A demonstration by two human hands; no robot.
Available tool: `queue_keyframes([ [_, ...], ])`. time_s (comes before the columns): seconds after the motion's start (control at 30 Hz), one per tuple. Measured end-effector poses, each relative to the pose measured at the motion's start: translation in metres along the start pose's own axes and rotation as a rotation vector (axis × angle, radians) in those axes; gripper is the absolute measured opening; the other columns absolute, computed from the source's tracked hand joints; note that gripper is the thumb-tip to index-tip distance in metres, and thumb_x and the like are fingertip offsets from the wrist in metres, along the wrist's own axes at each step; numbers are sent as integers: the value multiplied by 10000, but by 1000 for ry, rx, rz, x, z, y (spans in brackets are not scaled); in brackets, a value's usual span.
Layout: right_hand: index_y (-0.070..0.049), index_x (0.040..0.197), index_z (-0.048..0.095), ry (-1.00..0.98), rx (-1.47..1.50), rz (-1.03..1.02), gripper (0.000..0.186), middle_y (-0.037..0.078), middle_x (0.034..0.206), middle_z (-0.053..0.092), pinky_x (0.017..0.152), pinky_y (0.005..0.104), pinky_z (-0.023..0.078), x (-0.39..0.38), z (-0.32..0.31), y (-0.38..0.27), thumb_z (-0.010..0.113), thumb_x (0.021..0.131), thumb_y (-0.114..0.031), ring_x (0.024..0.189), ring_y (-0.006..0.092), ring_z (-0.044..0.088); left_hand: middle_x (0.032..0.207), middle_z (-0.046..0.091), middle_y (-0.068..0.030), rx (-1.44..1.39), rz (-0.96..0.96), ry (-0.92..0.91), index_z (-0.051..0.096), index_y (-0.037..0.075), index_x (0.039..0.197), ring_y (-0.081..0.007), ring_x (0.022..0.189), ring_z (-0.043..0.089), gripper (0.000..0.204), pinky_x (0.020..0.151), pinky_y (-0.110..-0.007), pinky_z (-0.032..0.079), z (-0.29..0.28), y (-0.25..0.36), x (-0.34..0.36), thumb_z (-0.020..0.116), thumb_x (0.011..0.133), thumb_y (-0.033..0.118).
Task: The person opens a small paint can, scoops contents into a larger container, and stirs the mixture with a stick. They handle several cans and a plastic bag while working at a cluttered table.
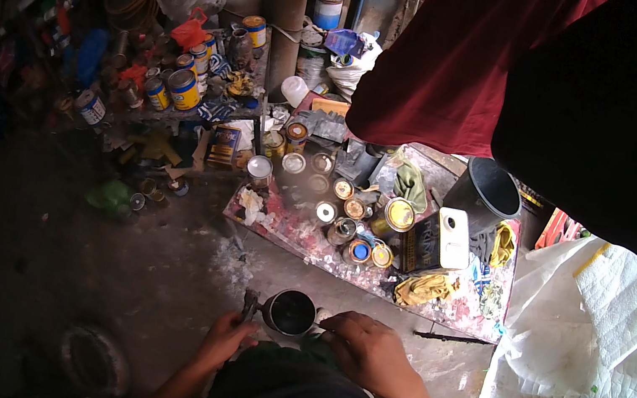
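Observation:
In front of my body is a round cup [290, 313] with a pale rim and dark inside, seen from above. My left hand [223, 337] is closed around a dark metal tool [250, 304] at the cup's left side; it looks like a spray gun, and I cannot tell whether the cup is joined to it. My right hand [369, 349] is at the cup's right edge, its fingers curled and pinched beside the rim. What they grip there, if anything, is too small to make out.
Ahead stands a low paint-stained table [309, 250] with several paint cans, a rectangular tin [423, 241], rags and a black bucket [485, 193]. Dark red cloth [452, 69] hangs above it. White sheeting [565, 345] lies right. More cans [184, 87] crowd the left bench. A tyre [94, 360] lies lower left.

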State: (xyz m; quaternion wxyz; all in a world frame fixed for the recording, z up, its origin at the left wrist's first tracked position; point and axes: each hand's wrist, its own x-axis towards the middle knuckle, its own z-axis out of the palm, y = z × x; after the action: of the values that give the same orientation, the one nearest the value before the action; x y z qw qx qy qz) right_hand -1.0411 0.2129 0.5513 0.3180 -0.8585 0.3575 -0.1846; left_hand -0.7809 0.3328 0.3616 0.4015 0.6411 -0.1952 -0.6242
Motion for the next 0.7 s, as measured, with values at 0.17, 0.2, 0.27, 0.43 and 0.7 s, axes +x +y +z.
queue_keyframes([
  [0.17, -23, 1079, 700, 49, 107, 97, 145, 162, 1010, 717, 785, 418, 560, -1, -11, 7, 693, 954, -96, 910, 361, 707, 927, 663, -75, -28, 20, 32, 615, -3, 1056, -176, 762, 712, 297, 631, -296, 474, 7, 5, 6, 711, 942, 254],
  [0.2, -20, 1076, 700, 63, 116, 105, 141, 165, 1007, 717, 787, 416, 559, -1, -12, 8, 691, 956, -93, 913, 362, 707, 922, 662, -71, -39, 22, 28, 616, 0, 1055, -175, 760, 711, 293, 631, -294, 472, 6, 5, 8, 711, 942, 253],
  [0.27, -22, 1072, 694, 93, 124, 90, 144, 162, 992, 707, 757, 426, 550, -2, -11, 10, 686, 953, -102, 878, 363, 697, 927, 664, -69, -50, 22, 48, 617, 0, 1060, -171, 754, 710, 294, 620, -285, 462, 7, 9, 6, 711, 942, 252],
  [0.43, -26, 1065, 692, 128, 156, 77, 142, 156, 978, 701, 730, 429, 545, 0, -14, 11, 685, 953, -114, 848, 362, 690, 959, 671, -76, -51, 4, 57, 616, -3, 1085, -163, 758, 714, 306, 599, -270, 448, 2, 8, 7, 708, 944, 251],
  [0.7, -34, 1091, 674, 103, 28, 26, 184, 144, 953, 693, 731, 436, 565, 4, 9, 25, 685, 960, -163, 844, 363, 694, 960, 668, -107, 55, 91, 79, 588, -43, 1079, -205, 796, 718, 309, 742, -315, 524, 11, 27, 0, 711, 928, 197],
])
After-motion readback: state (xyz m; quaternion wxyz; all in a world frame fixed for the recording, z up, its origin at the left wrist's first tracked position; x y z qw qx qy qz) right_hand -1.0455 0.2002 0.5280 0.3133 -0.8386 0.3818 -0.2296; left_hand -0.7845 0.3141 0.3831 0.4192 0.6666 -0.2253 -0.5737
